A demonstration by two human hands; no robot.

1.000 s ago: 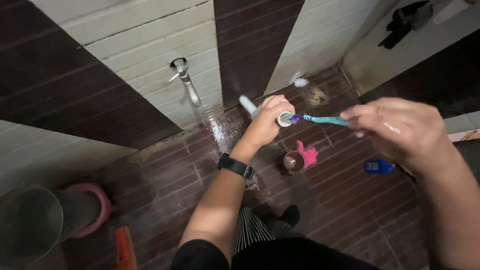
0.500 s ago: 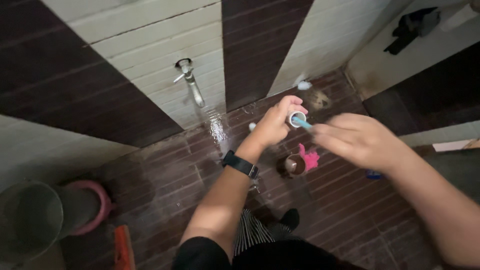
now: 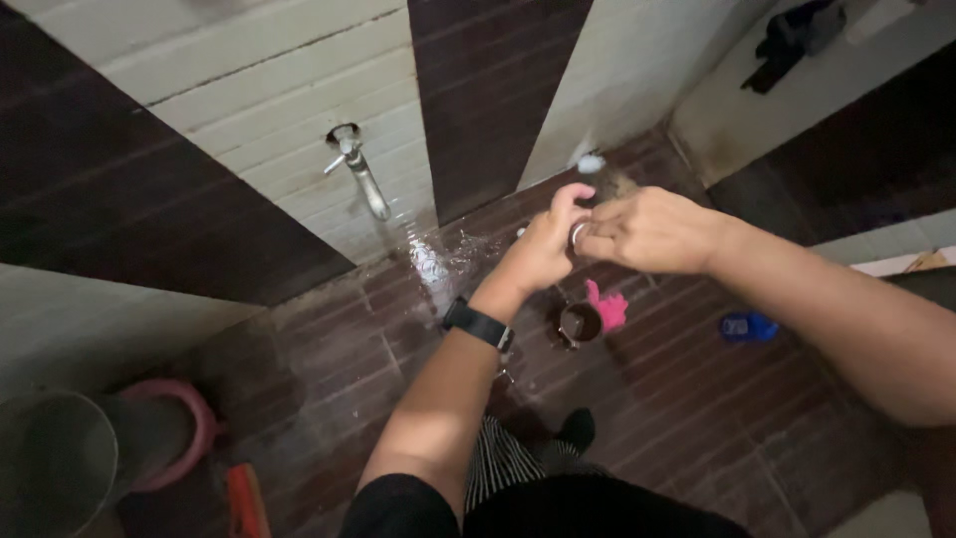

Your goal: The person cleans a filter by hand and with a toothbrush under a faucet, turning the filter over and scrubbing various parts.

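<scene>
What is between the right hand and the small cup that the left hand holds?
Nothing visible. The right hand is pressed right against the mouth of the cup, which the left hand grips from the other side. Any tool in the right hand is hidden.

Wet tiled floor [image 3: 697,399]: cup [image 3: 580,324], bucket [image 3: 60,458].

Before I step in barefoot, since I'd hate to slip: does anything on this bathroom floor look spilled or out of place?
Yes. The dark brown tiled floor shines wet below the metal wall tap. A small brown cup, a pink scrap and a blue object lie loose on it.
</scene>
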